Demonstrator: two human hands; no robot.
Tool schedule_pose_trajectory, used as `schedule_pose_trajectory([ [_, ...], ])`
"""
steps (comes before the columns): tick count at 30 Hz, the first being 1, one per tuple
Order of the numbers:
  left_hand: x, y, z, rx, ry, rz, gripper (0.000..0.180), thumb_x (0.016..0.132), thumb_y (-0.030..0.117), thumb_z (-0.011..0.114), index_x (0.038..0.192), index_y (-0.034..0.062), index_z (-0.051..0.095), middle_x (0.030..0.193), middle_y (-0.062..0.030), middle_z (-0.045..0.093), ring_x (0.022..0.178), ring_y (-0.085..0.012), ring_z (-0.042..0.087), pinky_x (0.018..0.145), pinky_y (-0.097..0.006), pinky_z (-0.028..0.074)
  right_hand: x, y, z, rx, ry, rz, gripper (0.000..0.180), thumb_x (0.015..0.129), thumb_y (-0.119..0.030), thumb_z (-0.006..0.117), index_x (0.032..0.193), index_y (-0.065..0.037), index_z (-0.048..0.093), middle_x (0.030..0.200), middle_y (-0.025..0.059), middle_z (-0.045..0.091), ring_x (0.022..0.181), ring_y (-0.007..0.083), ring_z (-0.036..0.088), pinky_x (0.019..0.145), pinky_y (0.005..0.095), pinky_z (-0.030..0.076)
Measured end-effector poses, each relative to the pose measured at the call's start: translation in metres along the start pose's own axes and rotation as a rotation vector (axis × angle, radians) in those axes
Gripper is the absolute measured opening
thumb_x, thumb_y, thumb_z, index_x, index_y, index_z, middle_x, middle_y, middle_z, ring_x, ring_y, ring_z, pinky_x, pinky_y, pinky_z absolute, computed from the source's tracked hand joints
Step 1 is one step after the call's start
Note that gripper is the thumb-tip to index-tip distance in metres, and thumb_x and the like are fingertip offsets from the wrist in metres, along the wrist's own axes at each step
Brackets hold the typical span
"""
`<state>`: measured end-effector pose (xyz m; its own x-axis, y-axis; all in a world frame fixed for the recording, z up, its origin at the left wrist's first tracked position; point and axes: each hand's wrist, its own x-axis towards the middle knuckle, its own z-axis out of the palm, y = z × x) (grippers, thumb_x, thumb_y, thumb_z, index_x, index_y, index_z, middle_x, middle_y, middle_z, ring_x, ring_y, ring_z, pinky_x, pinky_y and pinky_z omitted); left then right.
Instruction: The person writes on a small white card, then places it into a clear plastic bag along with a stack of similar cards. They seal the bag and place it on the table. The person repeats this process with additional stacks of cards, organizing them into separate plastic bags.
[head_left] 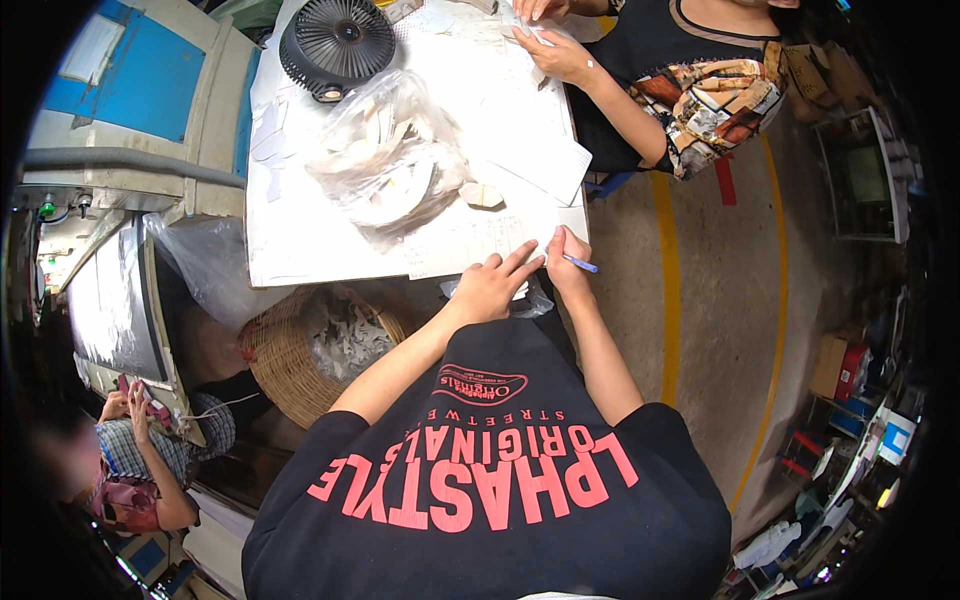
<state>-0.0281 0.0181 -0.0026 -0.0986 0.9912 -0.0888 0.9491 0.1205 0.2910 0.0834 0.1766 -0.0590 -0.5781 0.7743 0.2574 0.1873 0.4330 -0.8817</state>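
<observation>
My right hand point(566, 268) is closed round a blue pen point(582, 264) at the near right corner of the white table point(300, 262). My left hand point(490, 286) lies beside it at the table's near edge, its fingers stretched over a sheet of paper with written lines point(440, 252). Just beyond the sheet sits a small pale bundle with a band round it point(482, 196). A clear plastic bag point(385, 150) full of whitish flat pieces stands farther back. Something pale in clear plastic point(535, 300) shows partly below my hands.
A black fan point(338, 45) stands at the table's far left. More paper point(545, 168) lies near the right edge. Under the near edge is a wicker basket point(290, 365) with scraps. One co-worker's hands point(555, 50) handle something white at the far right; another person sits at left.
</observation>
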Motion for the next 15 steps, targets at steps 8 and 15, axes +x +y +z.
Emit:
schedule_pose_trajectory([
  [8,0.003,0.004,0.002,-0.018,0.019,0.002,0.095,0.068,0.014,0.077,0.157,0.0250,0.046,0.166,-0.0004,0.040,0.091,-0.0248,0.065,0.073,-0.038,0.061,-0.001,0.014,-0.001,-0.041,0.011,-0.004,0.028,0.105,-0.012,0.055,0.079,-0.001,0.059,0.065,0.0225,0.058,0.059,0.0432,0.060,0.054,0.0486,0.046],
  [15,0.003,0.004,0.001,-0.017,0.020,-0.002,0.094,0.068,0.013,0.077,0.157,0.0255,0.046,0.167,0.0002,0.039,0.091,-0.0248,0.065,0.074,-0.038,0.061,0.000,0.015,-0.002,-0.098,0.023,-0.084,0.035,0.109,-0.013,0.048,0.077,0.000,0.055,0.061,0.0180,0.057,0.054,0.0374,0.059,0.053,0.0446,0.046],
])
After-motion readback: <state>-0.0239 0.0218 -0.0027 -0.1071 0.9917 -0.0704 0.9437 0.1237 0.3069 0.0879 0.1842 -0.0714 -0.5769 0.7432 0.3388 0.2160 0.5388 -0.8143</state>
